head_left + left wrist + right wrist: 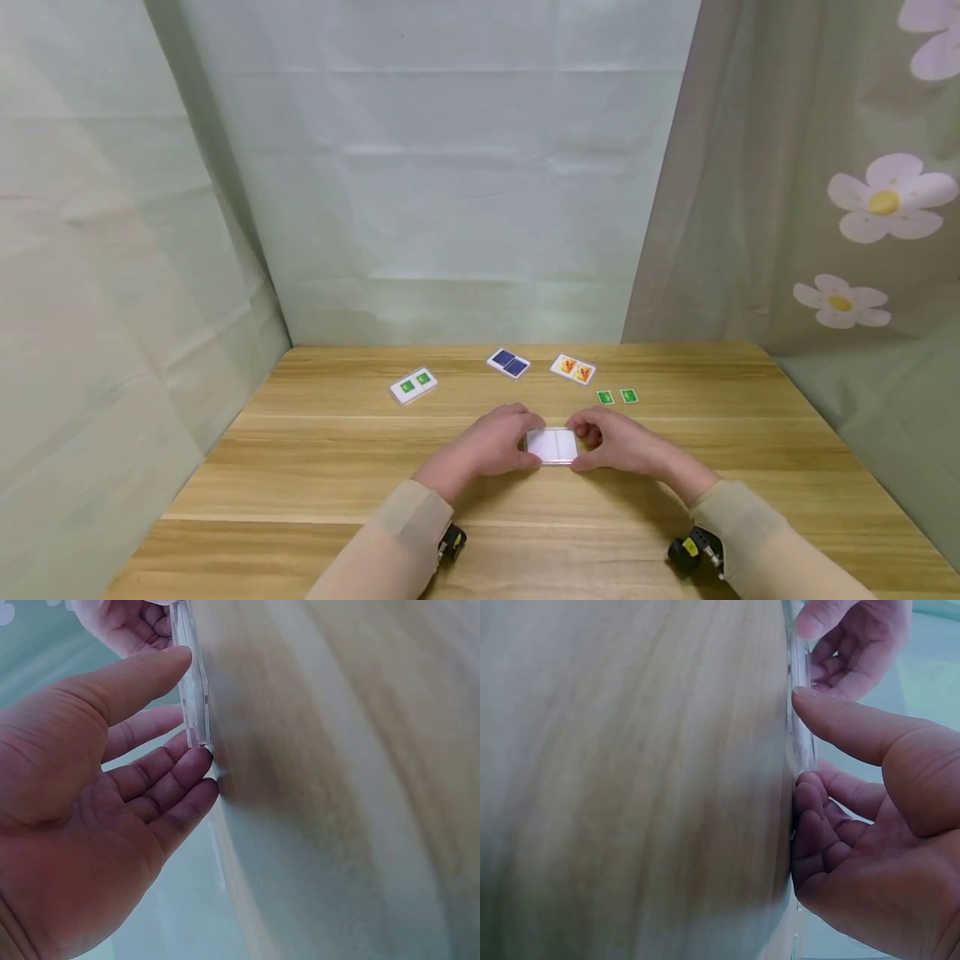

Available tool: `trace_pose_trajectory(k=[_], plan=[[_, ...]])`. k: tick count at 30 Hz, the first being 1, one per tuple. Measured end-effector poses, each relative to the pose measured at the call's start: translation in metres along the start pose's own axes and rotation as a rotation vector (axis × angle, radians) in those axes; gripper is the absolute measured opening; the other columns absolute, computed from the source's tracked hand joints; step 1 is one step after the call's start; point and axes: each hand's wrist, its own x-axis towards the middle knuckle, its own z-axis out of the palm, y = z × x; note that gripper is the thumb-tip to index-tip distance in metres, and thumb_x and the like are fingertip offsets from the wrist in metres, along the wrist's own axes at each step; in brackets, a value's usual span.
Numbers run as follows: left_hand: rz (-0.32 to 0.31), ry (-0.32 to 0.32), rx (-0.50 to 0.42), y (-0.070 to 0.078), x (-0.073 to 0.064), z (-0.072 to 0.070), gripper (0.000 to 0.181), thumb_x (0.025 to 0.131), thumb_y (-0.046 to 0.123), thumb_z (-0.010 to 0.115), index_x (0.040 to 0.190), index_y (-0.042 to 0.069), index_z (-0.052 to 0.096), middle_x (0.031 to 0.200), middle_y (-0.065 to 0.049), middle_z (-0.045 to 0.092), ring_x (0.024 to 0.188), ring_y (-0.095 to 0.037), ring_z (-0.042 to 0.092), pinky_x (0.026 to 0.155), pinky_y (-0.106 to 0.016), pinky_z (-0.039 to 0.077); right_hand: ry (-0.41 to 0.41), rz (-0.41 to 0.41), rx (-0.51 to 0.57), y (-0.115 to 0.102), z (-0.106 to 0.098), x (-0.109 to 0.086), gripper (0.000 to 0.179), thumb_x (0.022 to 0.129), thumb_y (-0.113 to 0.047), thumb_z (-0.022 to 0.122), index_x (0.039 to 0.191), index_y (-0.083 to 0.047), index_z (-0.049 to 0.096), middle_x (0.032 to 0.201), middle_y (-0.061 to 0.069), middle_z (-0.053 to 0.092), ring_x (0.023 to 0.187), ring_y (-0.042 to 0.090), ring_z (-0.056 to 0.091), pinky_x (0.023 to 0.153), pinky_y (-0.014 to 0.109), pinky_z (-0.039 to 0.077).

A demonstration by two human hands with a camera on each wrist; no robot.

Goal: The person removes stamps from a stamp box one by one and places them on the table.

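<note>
A flat clear-edged plastic case (552, 447) with two white panels lies low over the table between both hands. My left hand (495, 442) grips its left end, thumb at the near edge and index finger at the far edge. At the opposite end, my right hand (621, 442) holds it the same way, its other fingers curled in. The wrist views show the case (196, 697) edge-on, close to the wood; whether it touches the table I cannot tell. Just beyond the right hand lie two loose green picture squares (605, 397).
Farther back on the wooden table (315, 467) lie a white case with two green pictures (413, 386), one with dark blue panels (508, 363) and one with orange pictures (573, 368). Pale cloth (450, 183) hangs behind and at both sides.
</note>
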Motion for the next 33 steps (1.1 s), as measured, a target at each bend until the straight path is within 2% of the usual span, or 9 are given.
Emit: trace_pose_trajectory(k=[13, 16, 19, 22, 25, 29, 33], plan=[[0.005, 0.015, 0.022, 0.002, 0.004, 0.000, 0.051, 0.093, 0.026, 0.093, 0.136, 0.008, 0.074, 0.131, -0.008, 0.068, 0.111, -0.018, 0.062, 0.101, -0.033, 0.055, 0.011, 0.018, -0.029, 0.002, 0.000, 0.001, 0.045, 0.086, -0.011, 0.096, 0.123, -0.005, 0.071, 0.105, 0.004, 0.061, 0.095, 0.021, 0.054, 0.079, 0.030, 0.048], [-0.001, 0.019, 0.027, 0.001, 0.000, 0.001, 0.053, 0.094, 0.028, 0.092, 0.138, 0.007, 0.073, 0.132, -0.008, 0.068, 0.113, -0.018, 0.062, 0.103, -0.034, 0.055, 0.026, -0.011, -0.033, 0.003, 0.002, -0.002, 0.051, 0.088, -0.012, 0.095, 0.131, -0.001, 0.070, 0.106, 0.004, 0.062, 0.096, 0.021, 0.055, 0.079, 0.029, 0.049], [-0.003, 0.012, 0.051, 0.001, -0.009, 0.001, 0.054, 0.098, 0.032, 0.088, 0.143, 0.007, 0.071, 0.142, -0.009, 0.065, 0.124, -0.021, 0.062, 0.111, -0.036, 0.053, 0.055, -0.052, -0.057, 0.001, 0.003, -0.010, 0.059, 0.092, -0.015, 0.093, 0.140, 0.004, 0.066, 0.110, 0.004, 0.063, 0.097, 0.020, 0.056, 0.081, 0.029, 0.051], [0.009, -0.005, 0.098, 0.006, -0.020, 0.000, 0.056, 0.102, 0.037, 0.083, 0.148, 0.008, 0.068, 0.153, -0.010, 0.060, 0.137, -0.024, 0.059, 0.117, -0.040, 0.049, 0.100, -0.085, -0.151, -0.003, 0.006, -0.022, 0.062, 0.095, -0.020, 0.091, 0.145, 0.004, 0.064, 0.116, 0.004, 0.063, 0.099, 0.020, 0.057, 0.083, 0.032, 0.054], [0.034, -0.023, 0.161, 0.013, -0.031, -0.001, 0.059, 0.105, 0.041, 0.079, 0.153, 0.009, 0.064, 0.160, -0.010, 0.056, 0.145, -0.026, 0.055, 0.121, -0.042, 0.047, 0.140, -0.104, -0.300, -0.010, 0.011, -0.034, 0.061, 0.096, -0.025, 0.089, 0.146, 0.000, 0.066, 0.127, 0.006, 0.065, 0.109, 0.023, 0.063, 0.092, 0.041, 0.058], [0.081, -0.029, 0.242, 0.022, -0.040, 0.002, 0.061, 0.105, 0.045, 0.077, 0.154, 0.011, 0.063, 0.162, -0.010, 0.056, 0.147, -0.028, 0.055, 0.123, -0.042, 0.044, 0.159, -0.146, -0.462, -0.019, 0.020, -0.048, 0.061, 0.097, -0.029, 0.088, 0.147, 0.000, 0.066, 0.142, 0.013, 0.065, 0.127, 0.033, 0.066, 0.106, 0.054, 0.057], [0.113, -0.019, 0.307, 0.028, -0.047, 0.005, 0.062, 0.104, 0.046, 0.077, 0.153, 0.010, 0.063, 0.159, -0.009, 0.058, 0.146, -0.027, 0.056, 0.123, -0.041, 0.043, 0.166, -0.194, -0.562, -0.024, 0.028, -0.059, 0.061, 0.097, -0.032, 0.088, 0.144, 0.001, 0.068, 0.145, 0.015, 0.065, 0.132, 0.037, 0.064, 0.109, 0.058, 0.054]])
